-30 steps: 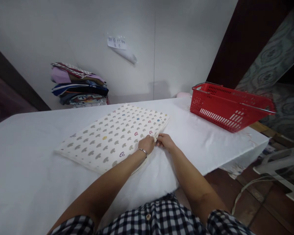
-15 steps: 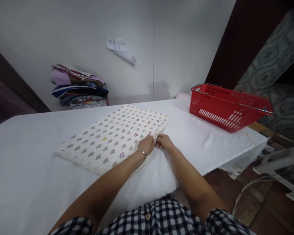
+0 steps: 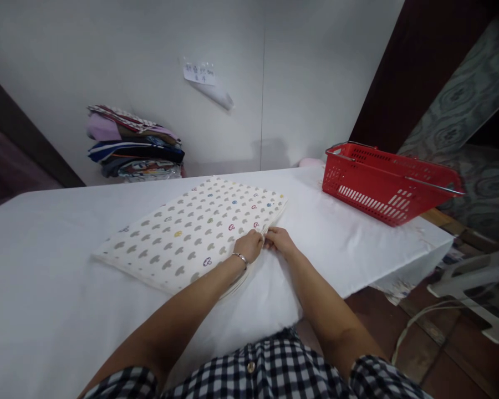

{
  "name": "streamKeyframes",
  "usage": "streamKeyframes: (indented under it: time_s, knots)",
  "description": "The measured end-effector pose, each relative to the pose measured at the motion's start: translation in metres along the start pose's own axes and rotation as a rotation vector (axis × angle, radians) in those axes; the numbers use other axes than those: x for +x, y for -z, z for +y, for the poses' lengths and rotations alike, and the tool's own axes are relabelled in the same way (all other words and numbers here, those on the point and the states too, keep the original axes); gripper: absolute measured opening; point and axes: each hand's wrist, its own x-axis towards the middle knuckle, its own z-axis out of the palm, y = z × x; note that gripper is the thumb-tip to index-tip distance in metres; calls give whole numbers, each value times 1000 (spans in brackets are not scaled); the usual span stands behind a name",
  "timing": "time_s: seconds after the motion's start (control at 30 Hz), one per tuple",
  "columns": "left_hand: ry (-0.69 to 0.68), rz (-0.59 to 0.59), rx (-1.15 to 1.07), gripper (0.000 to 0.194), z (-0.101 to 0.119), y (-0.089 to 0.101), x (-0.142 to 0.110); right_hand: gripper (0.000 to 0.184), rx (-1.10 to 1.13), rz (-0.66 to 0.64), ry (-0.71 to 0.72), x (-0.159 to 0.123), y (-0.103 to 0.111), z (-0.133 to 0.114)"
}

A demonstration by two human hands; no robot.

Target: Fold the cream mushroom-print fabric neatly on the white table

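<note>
A folded cream cloth [image 3: 191, 227] with grey and a few coloured mushroom-like prints lies flat on the white-covered table. Its layered edge faces me on the right. My left hand [image 3: 249, 245], a bracelet at the wrist, rests on that edge with its fingers closed round the layers. Close beside it, my right hand [image 3: 278, 240] pinches the same edge from the right side. The fingertips of both hands nearly meet, and the exact spot they grip is partly hidden.
Folded clothes [image 3: 135, 144] are stacked against the wall at the back left. A red plastic basket [image 3: 370, 183] with metal handles stands at the table's right end. A white plastic stool [image 3: 474, 293] is on the floor at the right. A paper note [image 3: 199, 73] hangs on the wall.
Both hands stay at the same place on the cloth's edge. Only a very slight shift of the view shows.
</note>
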Motion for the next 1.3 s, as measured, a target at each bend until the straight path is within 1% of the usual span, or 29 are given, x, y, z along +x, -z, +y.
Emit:
streamKeyframes:
  time_s: [0.13,0.23,0.3,0.5,0.57,0.63,0.73,0.8,0.9,1.0,1.13,1.3]
  knots:
    - [11,61,-49,19,-5,2,1,34,5,28,-9,-1,-2,-2]
    - [83,73,-49,28,-6,7,3,34,28,16,-9,-1,-1,0]
    - [102,74,-9,32,-3,10,3,34,46,6,-7,1,0,1]
    - [-39,-15,152,26,9,4,-3,32,61,6,-5,0,1,1]
    - [-47,-23,174,27,11,1,-5,32,54,9,-10,-1,0,0]
    - [-3,-28,171,27,10,1,-5,32,44,15,-12,-1,0,0]
    - [93,-33,100,27,6,2,-3,32,15,23,-13,0,1,1]
    - [118,-29,49,24,3,2,-2,33,5,23,-18,1,1,2]
    - [84,8,37,19,0,0,-2,34,13,29,-18,1,2,2]
    - [36,28,69,19,1,-1,-3,31,24,40,-29,0,1,-1]
    - [11,6,125,21,5,-1,-5,25,16,55,-38,-2,-1,-5]
    - [5,-41,117,22,8,4,-10,19,-42,128,-59,1,-5,-2]
